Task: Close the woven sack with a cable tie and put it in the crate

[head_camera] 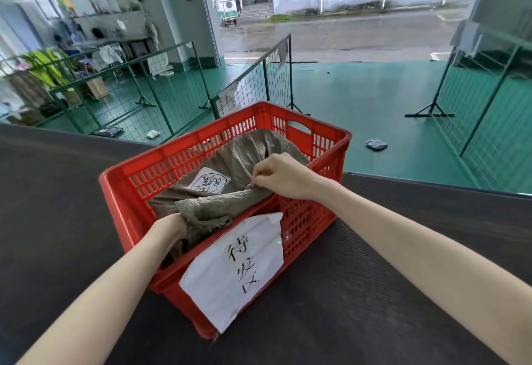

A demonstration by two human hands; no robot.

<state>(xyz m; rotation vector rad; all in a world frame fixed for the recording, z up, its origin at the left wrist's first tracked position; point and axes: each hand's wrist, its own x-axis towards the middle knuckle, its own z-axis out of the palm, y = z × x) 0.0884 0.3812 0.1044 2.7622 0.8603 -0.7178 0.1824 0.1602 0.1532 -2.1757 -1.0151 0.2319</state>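
A grey-green woven sack (244,151) lies inside the red slatted crate (178,149), which stands on a dark ribbed surface. A white label with handwriting (209,182) is stuck on the sack. The sack's gathered neck (210,206) stretches across the crate's near side. My left hand (169,228) grips the loose end of that neck at the crate's near left. My right hand (280,176) pinches the neck where it bunches, above the crate's middle. No cable tie can be made out; the bunched spot is hidden under my fingers.
A white paper sign with black characters (236,267) hangs on the crate's near wall. Beyond the dark surface (374,292) the green floor drops away, with green wire fence panels (172,88) left and right and a small dark parcel (376,144) on the floor.
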